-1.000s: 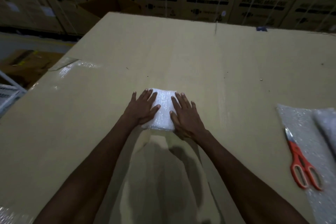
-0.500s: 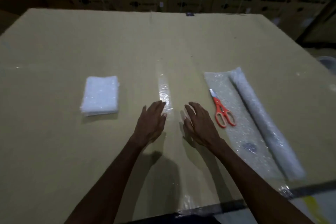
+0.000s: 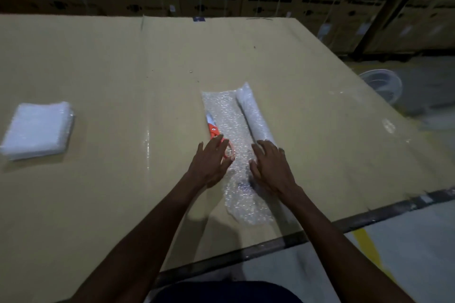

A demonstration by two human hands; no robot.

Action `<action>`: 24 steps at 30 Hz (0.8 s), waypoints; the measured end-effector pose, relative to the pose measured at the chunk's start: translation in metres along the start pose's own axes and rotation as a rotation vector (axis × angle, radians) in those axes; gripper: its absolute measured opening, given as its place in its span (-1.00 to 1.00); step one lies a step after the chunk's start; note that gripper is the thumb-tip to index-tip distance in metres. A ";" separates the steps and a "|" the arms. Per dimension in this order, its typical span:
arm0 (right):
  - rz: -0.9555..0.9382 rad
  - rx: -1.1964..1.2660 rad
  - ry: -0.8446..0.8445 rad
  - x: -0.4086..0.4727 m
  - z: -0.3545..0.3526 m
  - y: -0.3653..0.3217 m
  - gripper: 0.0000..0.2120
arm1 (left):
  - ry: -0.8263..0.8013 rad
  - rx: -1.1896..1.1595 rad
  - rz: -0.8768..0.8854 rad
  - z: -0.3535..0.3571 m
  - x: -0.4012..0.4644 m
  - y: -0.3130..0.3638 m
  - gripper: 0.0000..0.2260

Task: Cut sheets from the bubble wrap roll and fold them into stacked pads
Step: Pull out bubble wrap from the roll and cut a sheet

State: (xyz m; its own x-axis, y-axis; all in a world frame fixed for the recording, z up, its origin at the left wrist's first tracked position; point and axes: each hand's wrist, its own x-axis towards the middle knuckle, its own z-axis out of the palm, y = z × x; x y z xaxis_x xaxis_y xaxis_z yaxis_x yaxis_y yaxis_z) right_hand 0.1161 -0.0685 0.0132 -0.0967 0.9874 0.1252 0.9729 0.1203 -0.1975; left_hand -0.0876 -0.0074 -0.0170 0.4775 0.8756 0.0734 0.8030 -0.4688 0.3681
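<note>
Both hands are shifting from bare tabletop (image 3: 123,61) onto the unrolled bubble wrap sheet (image 3: 234,128) | left hand (image 3: 211,162) flat, fingers straight, covering the orange scissors (image 3: 213,129) | right hand (image 3: 272,167) spread, touching the bubble wrap roll (image 3: 253,113) at 1 o'clock | folded pad (image 3: 37,129) lying at 9 o'clock

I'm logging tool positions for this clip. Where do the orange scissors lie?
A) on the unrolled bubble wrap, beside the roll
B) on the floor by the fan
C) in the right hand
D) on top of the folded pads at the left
A: the orange scissors lie along the left edge of the unrolled bubble wrap, with the roll to their right; the left hand covers their handles.
</note>
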 end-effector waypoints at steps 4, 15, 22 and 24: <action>-0.040 0.020 -0.056 -0.004 0.003 0.030 -0.63 | -0.008 0.040 -0.020 0.022 0.009 0.022 -0.23; -0.016 0.359 0.037 0.007 0.014 0.015 -0.46 | 0.021 0.141 -0.065 0.014 -0.018 -0.015 -0.20; 0.202 0.434 0.005 0.025 0.004 -0.015 -0.51 | 0.040 0.151 -0.130 -0.010 -0.060 -0.074 -0.17; 0.238 0.380 0.000 0.027 0.002 -0.019 -0.51 | 0.058 0.144 -0.133 -0.015 -0.066 -0.088 -0.18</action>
State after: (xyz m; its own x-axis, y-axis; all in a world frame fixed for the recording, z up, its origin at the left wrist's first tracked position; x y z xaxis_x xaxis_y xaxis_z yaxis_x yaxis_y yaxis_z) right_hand 0.0948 -0.0439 0.0187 0.1204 0.9922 0.0330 0.8221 -0.0811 -0.5636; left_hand -0.1951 -0.0224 -0.0402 0.3456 0.9343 0.0873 0.9024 -0.3564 0.2421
